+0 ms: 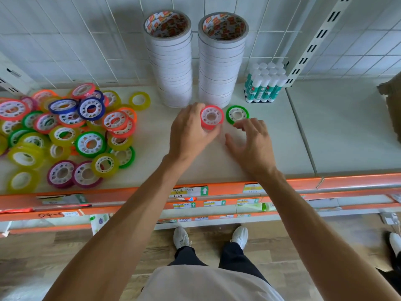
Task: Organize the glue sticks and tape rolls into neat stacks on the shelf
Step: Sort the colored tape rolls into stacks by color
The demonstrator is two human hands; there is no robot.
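Observation:
My left hand (188,131) grips a short stack of red tape rolls (211,117) standing on the white shelf (282,135), in front of two tall stacks of white tape rolls (171,61). Just to the right lies a single green tape roll (237,114). My right hand (253,142) hovers beside it with fingers loosely spread, fingertips near the green roll's front edge, holding nothing. A loose heap of coloured tape rolls (65,127) covers the shelf's left side. Upright glue sticks (263,83) with white caps stand grouped at the back right.
A white wire grid (86,40) backs the shelf, with a slotted upright (314,44) at the right. The orange shelf lip (347,181) carries price labels. A brown cardboard box (392,105) sits at the far right. Lower shelves and my feet show below.

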